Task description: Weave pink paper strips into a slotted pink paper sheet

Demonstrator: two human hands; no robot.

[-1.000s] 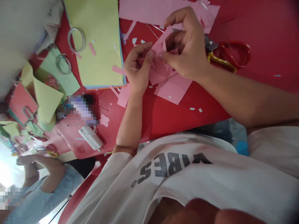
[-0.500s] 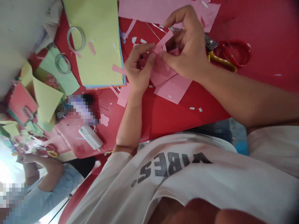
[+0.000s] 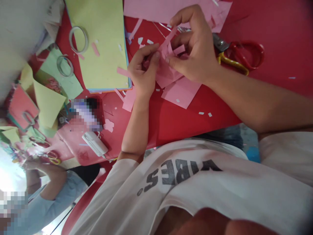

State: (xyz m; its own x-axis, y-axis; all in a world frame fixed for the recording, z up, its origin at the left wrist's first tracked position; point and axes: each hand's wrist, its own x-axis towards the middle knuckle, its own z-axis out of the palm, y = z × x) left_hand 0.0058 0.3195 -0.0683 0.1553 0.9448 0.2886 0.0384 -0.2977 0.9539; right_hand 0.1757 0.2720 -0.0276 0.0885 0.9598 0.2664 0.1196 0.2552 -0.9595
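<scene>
My left hand point(image 3: 143, 70) and my right hand point(image 3: 193, 45) meet over the red table point(image 3: 269, 23), both pinching a small pink paper cutout point(image 3: 168, 54) with thin strips sticking up from it. Thumb and forefinger of each hand are closed on the paper. Under the hands lie more pink paper pieces point(image 3: 181, 91). Red-and-yellow scissors point(image 3: 238, 55) rest on the table just right of my right hand.
A yellow paper stack point(image 3: 102, 42) with a tape roll point(image 3: 78, 39) lies to the left, a second tape roll point(image 3: 65, 65) on green paper beside it. A large pink sheet point(image 3: 156, 9) lies at the back. A white stapler point(image 3: 95, 143) sits near the table edge. Another person's arm point(image 3: 46, 182) is at lower left.
Both hands have lifted the pink cutout slightly; the strips now stand higher between my fingers. The other person's arm at lower left has shifted a little.
</scene>
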